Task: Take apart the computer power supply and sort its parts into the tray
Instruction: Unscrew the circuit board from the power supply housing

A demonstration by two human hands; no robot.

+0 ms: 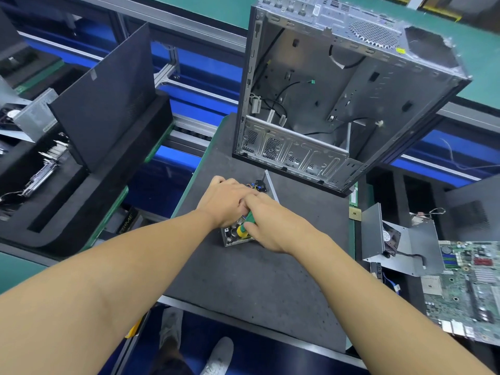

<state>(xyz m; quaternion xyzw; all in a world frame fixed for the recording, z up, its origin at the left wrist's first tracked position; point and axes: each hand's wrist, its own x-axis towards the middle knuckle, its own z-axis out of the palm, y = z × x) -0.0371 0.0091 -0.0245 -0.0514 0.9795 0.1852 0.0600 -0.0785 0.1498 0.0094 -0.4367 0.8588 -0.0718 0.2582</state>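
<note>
The opened power supply (234,237), a small grey metal box with coloured wires showing at its far end, lies on the dark foam mat (259,282) in the middle of the bench. My left hand (226,203) lies over its top with fingers curled down onto it, hiding most of its inside. My right hand (266,226) grips a green and yellow screwdriver (244,229) whose tip points down into the box. The two hands touch each other.
An empty computer case (338,98) stands open just behind the power supply. A grey metal cover with a fan (389,239) and a green motherboard (468,288) lie in the foam tray at the right. A black foam tray (89,169) with metal parts sits at the left.
</note>
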